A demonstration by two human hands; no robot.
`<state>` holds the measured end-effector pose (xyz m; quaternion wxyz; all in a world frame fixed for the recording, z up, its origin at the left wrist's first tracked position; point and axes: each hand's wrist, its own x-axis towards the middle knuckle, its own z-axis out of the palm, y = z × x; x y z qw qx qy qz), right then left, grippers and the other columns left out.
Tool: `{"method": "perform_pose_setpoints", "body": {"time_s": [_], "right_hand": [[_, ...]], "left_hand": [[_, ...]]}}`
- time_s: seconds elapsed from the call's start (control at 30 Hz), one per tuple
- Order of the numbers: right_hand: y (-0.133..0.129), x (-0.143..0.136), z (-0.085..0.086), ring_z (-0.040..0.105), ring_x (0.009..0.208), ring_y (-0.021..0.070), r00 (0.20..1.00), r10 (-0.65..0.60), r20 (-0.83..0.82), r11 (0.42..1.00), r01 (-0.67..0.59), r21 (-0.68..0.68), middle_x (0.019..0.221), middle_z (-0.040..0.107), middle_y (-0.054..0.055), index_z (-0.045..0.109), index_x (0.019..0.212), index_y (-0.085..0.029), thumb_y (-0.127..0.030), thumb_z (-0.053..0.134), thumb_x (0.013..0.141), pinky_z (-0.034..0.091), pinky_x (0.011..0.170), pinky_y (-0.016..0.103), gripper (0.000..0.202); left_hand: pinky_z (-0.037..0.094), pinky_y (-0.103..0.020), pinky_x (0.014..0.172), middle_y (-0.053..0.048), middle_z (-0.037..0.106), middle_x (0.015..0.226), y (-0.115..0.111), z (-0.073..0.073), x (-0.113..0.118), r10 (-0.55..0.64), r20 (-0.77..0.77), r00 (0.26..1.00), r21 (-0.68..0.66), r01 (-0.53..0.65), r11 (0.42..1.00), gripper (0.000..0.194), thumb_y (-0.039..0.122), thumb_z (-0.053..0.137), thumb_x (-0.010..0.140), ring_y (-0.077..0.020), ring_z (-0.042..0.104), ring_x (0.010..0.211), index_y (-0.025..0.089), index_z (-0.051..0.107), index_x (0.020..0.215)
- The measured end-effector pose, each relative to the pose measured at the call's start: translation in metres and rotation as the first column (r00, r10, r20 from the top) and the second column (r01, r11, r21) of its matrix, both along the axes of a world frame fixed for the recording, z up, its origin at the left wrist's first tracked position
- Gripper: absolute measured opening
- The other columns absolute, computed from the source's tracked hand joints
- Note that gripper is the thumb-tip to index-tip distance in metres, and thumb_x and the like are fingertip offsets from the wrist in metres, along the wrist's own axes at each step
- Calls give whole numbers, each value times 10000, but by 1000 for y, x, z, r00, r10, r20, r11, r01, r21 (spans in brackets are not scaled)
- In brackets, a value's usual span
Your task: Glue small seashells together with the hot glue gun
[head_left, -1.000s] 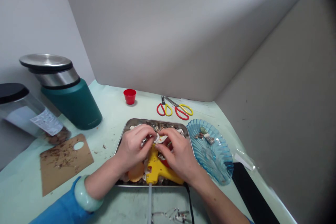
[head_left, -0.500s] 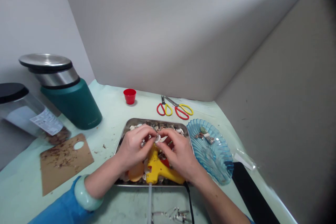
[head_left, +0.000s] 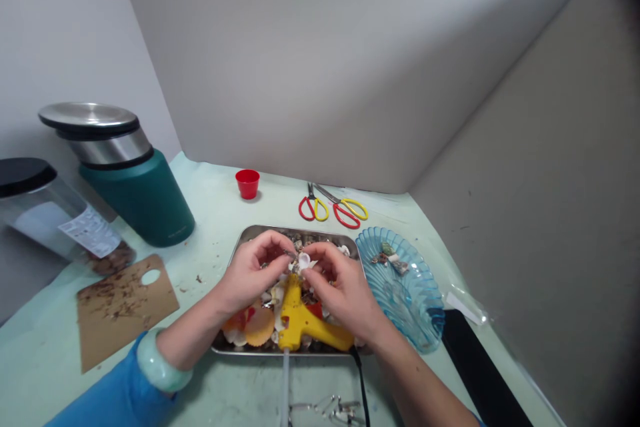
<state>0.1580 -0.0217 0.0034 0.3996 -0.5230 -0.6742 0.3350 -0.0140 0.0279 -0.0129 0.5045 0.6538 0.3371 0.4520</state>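
Note:
Over the metal tray (head_left: 217, 345), my two hands nearly meet at the fingertips. My right hand (head_left: 345, 287) pinches a small white shell (head_left: 304, 260) between thumb and fingers. My left hand (head_left: 255, 271) has its thumb and forefinger closed at the shell's left side; what they pinch is too small to make out. Below the fingertips a yellow glue gun (head_left: 300, 321) lies across the tray, its nozzle end just under the shell and a glue stick (head_left: 286, 380) coming out toward me. Shells, one of them orange (head_left: 259, 327), fill the tray around it.
A blue shell-shaped dish (head_left: 410, 300) with small pieces is to the right. Behind the tray are scissors (head_left: 345, 212) and a red cup (head_left: 247, 184). At left stand a green bottle (head_left: 140, 197), a clear jar (head_left: 45, 227) and a brown board (head_left: 125, 313). Metal bits (head_left: 345, 408) lie in front.
My left hand has shifted slightly left and its fingers have come off the white shell's left edge. The shell, in my right fingers, is more visible and has turned.

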Motion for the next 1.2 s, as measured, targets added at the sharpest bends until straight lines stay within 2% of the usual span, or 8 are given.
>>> {"method": "perform_pose_setpoints", "body": {"time_s": [0.13,0.37,0.6,0.77,0.9,1.0,1.07,1.2], "right_hand": [[4,6,1,599,579,125,996,-27,80,995,35,-91,778,668,5,555,1095,-197,-182,468,873,461,577,232,239],[9,17,-5,611,991,218,827,-104,553,994,76,74,1079,665,79,607,1107,-187,-104,433,862,426,856,313,312],[13,17,-11,625,902,204,645,-175,743,984,102,143,1059,634,71,581,1149,-209,-127,422,891,431,721,276,314],[12,20,-9,632,844,201,528,-101,843,994,15,109,1013,633,50,605,1071,-239,-123,472,870,396,633,270,268],[0,31,-4,624,873,197,568,-84,819,995,2,101,1071,616,42,583,1109,-255,-119,495,861,398,650,267,297],[-19,34,0,608,882,196,668,-106,737,993,35,111,1051,612,59,587,1079,-221,-204,477,907,416,703,277,205],[-33,30,0,599,855,195,729,-12,684,998,-29,48,952,632,51,608,1003,-213,-307,506,908,423,723,283,168],[-50,15,-7,589,882,248,725,72,685,997,-58,-44,946,650,71,599,1016,-202,-417,677,775,433,741,331,332]], "left_hand": [[490,-253,596,-14,602,825,1,5,0,-33,100,994,-149,48,988,59,172,591,786,-104,583,604,161,545,821],[455,-223,577,24,577,671,3,6,-4,-2,76,997,-187,16,982,93,214,614,783,-103,578,569,151,559,824],[441,-214,565,19,590,679,5,2,-5,21,70,997,-204,-7,979,123,248,630,780,-96,561,567,152,570,827],[434,-214,553,29,582,641,7,-1,-5,23,81,996,-200,-7,980,117,234,636,765,-96,557,555,157,576,829],[427,-215,536,28,589,636,8,-1,-5,31,82,996,-213,-13,977,121,228,646,744,-93,554,532,156,581,817],[426,-214,535,26,595,634,9,-2,-4,39,88,995,-218,-19,976,123,230,651,735,-94,558,534,152,591,810],[429,-214,537,25,599,637,8,-2,-4,45,100,994,-215,-23,976,126,230,656,729,-91,554,530,150,599,808],[419,-208,516,31,593,589,7,-1,-3,64,129,990,-219,-34,975,125,219,671,699,-90,538,508,147,620,788]]}}
